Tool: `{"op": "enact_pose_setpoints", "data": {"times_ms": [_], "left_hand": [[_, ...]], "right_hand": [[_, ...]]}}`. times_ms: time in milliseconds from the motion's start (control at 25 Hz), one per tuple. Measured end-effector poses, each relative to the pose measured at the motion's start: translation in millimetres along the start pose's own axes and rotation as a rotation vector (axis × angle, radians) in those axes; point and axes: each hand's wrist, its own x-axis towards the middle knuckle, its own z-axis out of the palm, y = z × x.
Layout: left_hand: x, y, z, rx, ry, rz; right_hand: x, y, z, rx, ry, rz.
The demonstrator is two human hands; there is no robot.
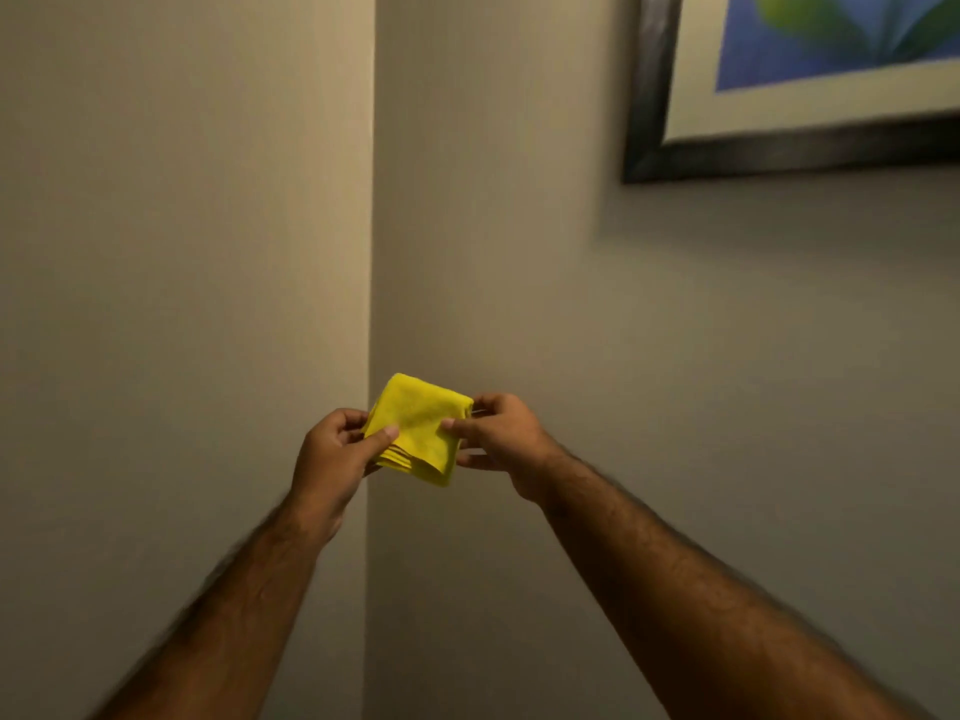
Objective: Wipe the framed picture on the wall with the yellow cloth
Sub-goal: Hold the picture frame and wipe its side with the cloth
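A yellow cloth (418,426), folded into a small square of several layers, is held in front of me at mid-frame. My left hand (332,462) pinches its left edge with the thumb on top. My right hand (501,439) grips its right edge. The framed picture (810,80) hangs on the wall at the upper right, well above and to the right of both hands. It has a dark frame, a cream mat and a blue and green image. Only its lower left part is in view.
Two beige walls meet in a vertical corner (370,252) just behind the cloth. The wall (675,330) under the picture is bare. The frame casts a soft shadow below itself.
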Motion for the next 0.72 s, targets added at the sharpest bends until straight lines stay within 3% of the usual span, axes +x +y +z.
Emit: {"op": "enact_pose_setpoints", "data": {"times_ms": [200, 360, 440, 600, 720], "left_hand": [[36.5, 169.4, 74.6, -0.153, -0.153, 0.269], [42.9, 264.8, 139.4, -0.291, -0.259, 0.350], [45.9, 302.5, 171.9, -0.356, -0.293, 0.359], [69.2, 355.3, 219.7, -0.412, -0.231, 0.362], [95.6, 372.2, 248.1, -0.414, -0.122, 0.363]], "right_hand": [[-37.2, -182.3, -66.5, -0.044, 0.131, -0.370], [-69.2, -280.2, -119.6, -0.190, 0.298, -0.561], [-85.3, -316.0, -160.3, -0.513, 0.529, -0.683], [-133.0, -348.9, -285.2, -1.605, 1.085, -0.980], [-163.3, -340.7, -367.2, -1.735, 1.282, -0.782]]}}
